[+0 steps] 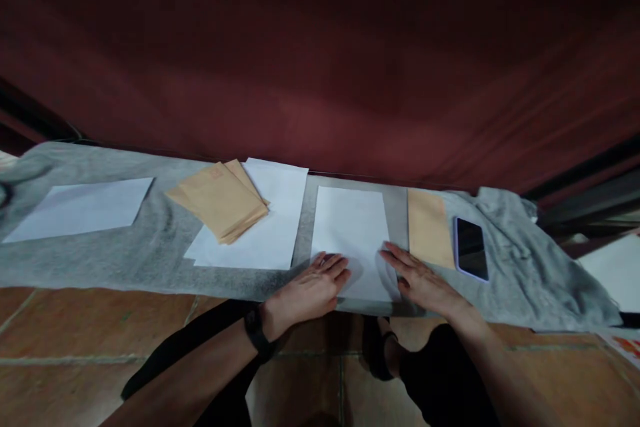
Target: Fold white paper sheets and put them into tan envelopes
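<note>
A white sheet of paper lies flat on the grey cloth in front of me. My left hand rests on its lower left part, palm down with the fingers stretched out. At the sheet's right edge my right hand lies with its fingers extended, the fingertips touching the paper. Just right of the sheet is a single brown envelope, close to my right hand. To the left, a small pile of brown envelopes sits on top of several white sheets.
A phone in a light purple case lies right of the single envelope. Another white paper is at the far left. The grey cloth covers a long, narrow surface, bunched at the right. A dark red curtain hangs behind; tiled floor is below.
</note>
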A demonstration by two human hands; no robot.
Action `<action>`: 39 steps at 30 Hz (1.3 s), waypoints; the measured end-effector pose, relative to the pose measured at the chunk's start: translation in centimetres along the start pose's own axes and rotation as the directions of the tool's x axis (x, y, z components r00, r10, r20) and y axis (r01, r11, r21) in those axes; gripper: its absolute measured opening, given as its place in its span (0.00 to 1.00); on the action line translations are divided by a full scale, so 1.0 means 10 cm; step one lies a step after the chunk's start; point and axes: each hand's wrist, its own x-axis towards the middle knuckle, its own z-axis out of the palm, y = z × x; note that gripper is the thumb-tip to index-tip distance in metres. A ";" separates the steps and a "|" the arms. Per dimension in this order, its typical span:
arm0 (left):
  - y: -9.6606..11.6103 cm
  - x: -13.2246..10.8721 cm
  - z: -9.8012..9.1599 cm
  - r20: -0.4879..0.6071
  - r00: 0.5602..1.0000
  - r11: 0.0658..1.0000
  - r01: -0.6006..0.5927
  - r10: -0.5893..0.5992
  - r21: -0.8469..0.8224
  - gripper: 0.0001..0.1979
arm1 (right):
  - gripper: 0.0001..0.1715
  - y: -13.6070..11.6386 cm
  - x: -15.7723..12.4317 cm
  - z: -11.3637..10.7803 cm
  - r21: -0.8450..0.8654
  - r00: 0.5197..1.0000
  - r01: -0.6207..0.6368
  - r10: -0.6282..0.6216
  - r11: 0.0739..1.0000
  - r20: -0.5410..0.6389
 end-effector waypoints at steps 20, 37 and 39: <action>-0.70 0.28 -0.19 -0.044 0.833 0.380 0.203 -0.551 -0.902 0.23 | 0.23 0.00 0.38 -0.10 0.658 0.884 -0.067 0.351 0.750 -0.310; -0.71 0.55 -0.09 -0.138 0.623 0.602 0.637 -0.770 -0.481 0.16 | 0.26 -0.11 0.74 0.00 0.116 0.837 -0.471 0.485 0.874 -0.254; -0.67 0.55 -0.11 -0.131 0.621 0.612 0.675 -0.773 -0.411 0.21 | 0.29 -0.16 0.74 -0.01 0.039 0.839 -0.501 0.496 0.865 -0.225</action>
